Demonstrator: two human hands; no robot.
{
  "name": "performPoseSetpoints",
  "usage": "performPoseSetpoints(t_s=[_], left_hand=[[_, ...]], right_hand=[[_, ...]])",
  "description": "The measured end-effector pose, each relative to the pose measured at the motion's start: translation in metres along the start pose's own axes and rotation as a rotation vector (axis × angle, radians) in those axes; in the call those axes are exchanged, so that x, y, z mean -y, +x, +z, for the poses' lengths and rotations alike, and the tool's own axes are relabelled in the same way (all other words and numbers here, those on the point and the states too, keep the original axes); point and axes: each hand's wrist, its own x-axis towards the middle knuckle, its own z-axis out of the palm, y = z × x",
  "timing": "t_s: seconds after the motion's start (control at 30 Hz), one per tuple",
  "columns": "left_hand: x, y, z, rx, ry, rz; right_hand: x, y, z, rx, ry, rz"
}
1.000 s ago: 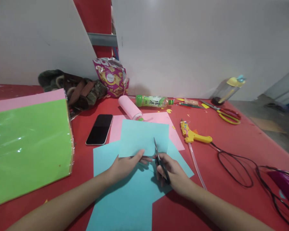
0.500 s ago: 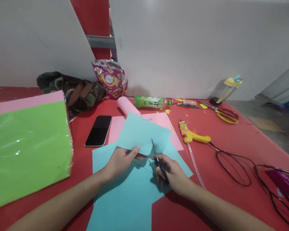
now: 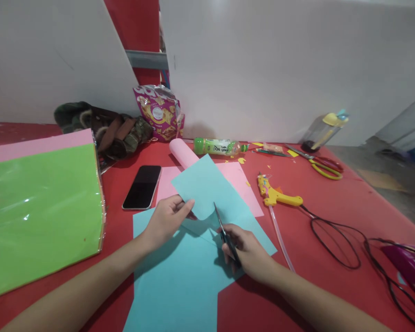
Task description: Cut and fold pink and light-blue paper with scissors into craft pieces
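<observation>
A small light-blue paper piece is pinched at its near-left corner by the left hand, thumb on top and fingers beneath, and is held tilted above the table. Black-handled scissors are grasped in the right hand, fingers closed through the loops, with the blades set at the rounded near edge of the piece (whether the blades are parted cannot be told).

Below both hands a larger light-blue sheet lies flat, its right edge cut into a notch at 5 o'clock of the scissors. A pink sheet is partly covered at 12 o'clock of the hands.

Open red tabletop is left at 4 o'clock of the right hand, bounded by a black cable. At 2 o'clock a yellow glue gun lies, its clear glue stick running close beside the right wrist. At 10 o'clock of the left hand a dark phone rests, and at 9 o'clock a wrapped stack of coloured paper takes up the left edge.

Farther back, a pink roll, a green bottle, a snack bag and yellow-handled scissors are set before white wall panels.
</observation>
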Motion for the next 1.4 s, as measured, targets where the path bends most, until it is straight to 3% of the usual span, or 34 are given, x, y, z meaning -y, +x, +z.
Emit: performPoseSetpoints(t_s=[0.13, 0.27, 0.33, 0.47, 0.8, 1.03, 1.17, 1.4], left_hand=[[0.003, 0.002, 0.001, -0.003, -0.064, 0.016], [0.010, 0.002, 0.005, 0.124, -0.090, -0.033], [0.012, 0.001, 0.006, 0.174, -0.025, -0.057], [0.010, 0.001, 0.003, 0.140, 0.137, -0.026], [-0.003, 0.001, -0.003, 0.216, 0.313, 0.024], [0.001, 0.000, -0.003, 0.369, 0.057, -0.091], [0.001, 0.000, -0.004, 0.395, -0.110, -0.138], [0.001, 0.001, -0.005, 0.439, -0.058, -0.127]], right_hand=[[0.000, 0.000, 0.001, 0.015, -0.009, 0.008], [0.000, -0.001, 0.002, 0.033, -0.018, 0.021], [0.000, -0.001, 0.002, 0.056, -0.001, 0.030], [0.003, -0.002, 0.002, 0.127, 0.085, 0.051], [0.002, -0.003, 0.000, 0.217, 0.262, 0.100], [0.001, -0.003, -0.001, 0.216, 0.140, -0.019], [0.002, -0.004, 0.000, 0.199, 0.109, -0.068], [0.005, -0.005, 0.000, 0.206, 0.055, -0.091]])
